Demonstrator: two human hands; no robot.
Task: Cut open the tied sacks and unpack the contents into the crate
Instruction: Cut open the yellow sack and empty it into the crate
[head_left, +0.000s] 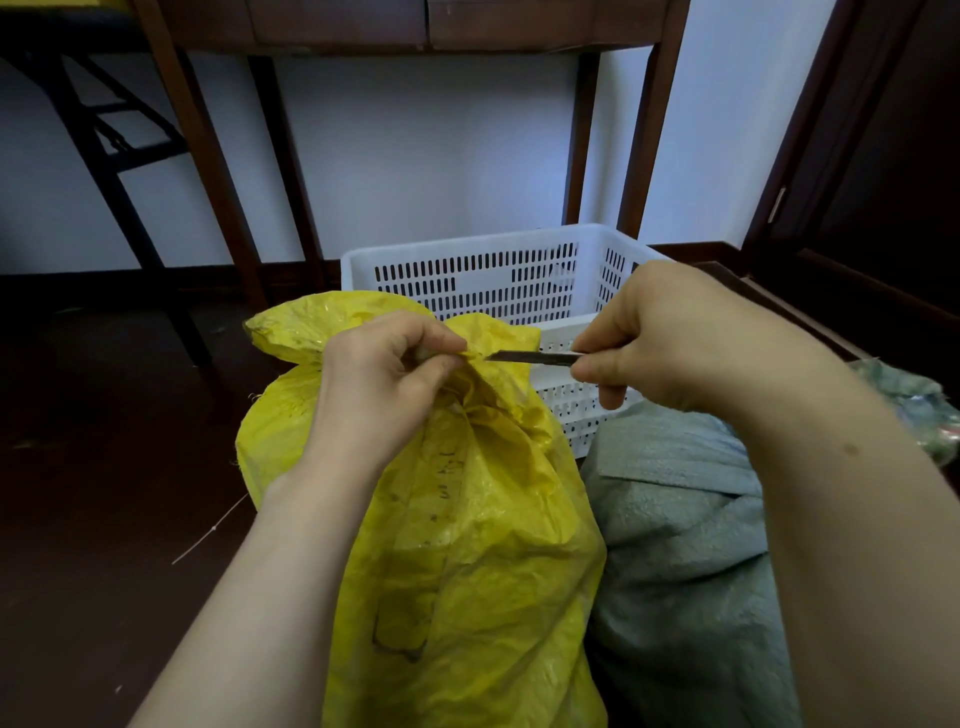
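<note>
A: What's furthest L?
B: L hand (384, 374). Its grip is curled tight round the bunched neck of the yellow sack (467, 545), thumb + fingers pinching the gathered top.
A: And the sack?
B: Upright on the dark floor (104, 467), neck twisted, faint writing down its front.
A: Crate?
B: White slotted crate (467, 249), right behind the sack. Can't tell if they touch.
A: Cutter?
B: Thin knife (535, 356), blade approx level, tip against the sack's neck just by the L fingers.
A: R side?
B: R hand (660, 343), just R of the sack's neck. Grip closed on the knife, thumb + forefinger pinching it; handle mostly hidden.
A: Anything else?
B: Grey-green sack (675, 545), pressed against the yellow sack's R side, low down.
</note>
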